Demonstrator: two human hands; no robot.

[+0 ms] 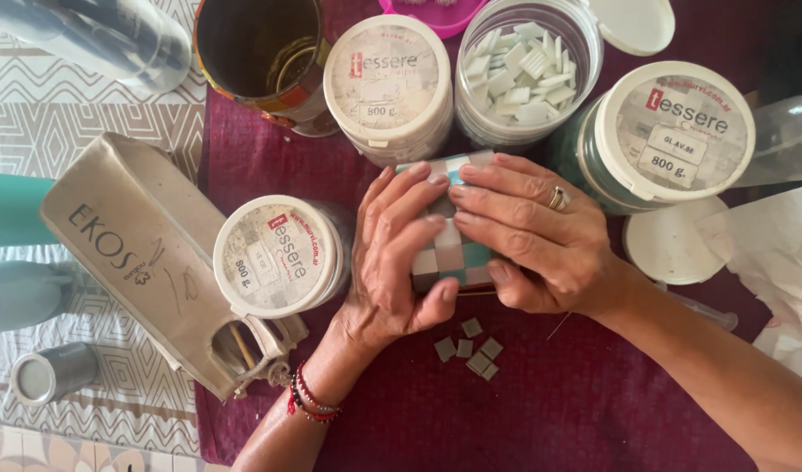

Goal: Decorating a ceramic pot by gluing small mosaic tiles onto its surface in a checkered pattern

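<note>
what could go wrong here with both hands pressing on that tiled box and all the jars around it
1. The left hand and right hand press on the tiled box; uneven pressure might shift a tile out of line.
2. The loose grey tiles lie just below the hands, near the left wrist, and could get swept aside.
3. The open jar of white tiles stands right behind the fingers; a bump might tip it.

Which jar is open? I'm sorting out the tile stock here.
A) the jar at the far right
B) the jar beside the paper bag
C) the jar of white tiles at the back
C: the jar of white tiles has its flip lid swung back, tiles showing.
</note>
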